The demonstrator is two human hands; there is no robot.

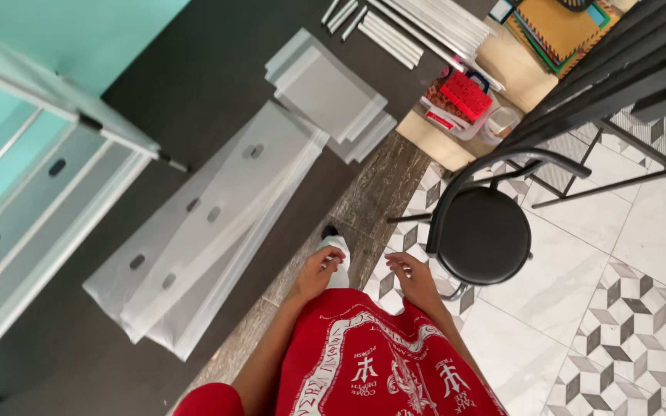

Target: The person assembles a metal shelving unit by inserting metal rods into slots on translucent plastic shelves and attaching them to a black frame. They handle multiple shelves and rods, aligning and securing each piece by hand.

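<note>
Below, patterned tile floor (641,308), black stool (484,235).

A clear plastic box (462,106) with a red insert and a red-white label stands on the floor at the top. Beside it stands a small clear tub (500,123). Long metal panels in clear plastic wrapping (210,223) lie on the dark mat.

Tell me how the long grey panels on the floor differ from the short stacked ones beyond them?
The long panels are narrow strips lying lengthwise with oval slots cut along them; the short panels are squarish and show no holes. The long panels fan out loosely side by side, while the short panels sit piled in an offset stack. The long panels lie nearer the left hand. Both are pale grey, flat, and rest on the dark floor.
</note>
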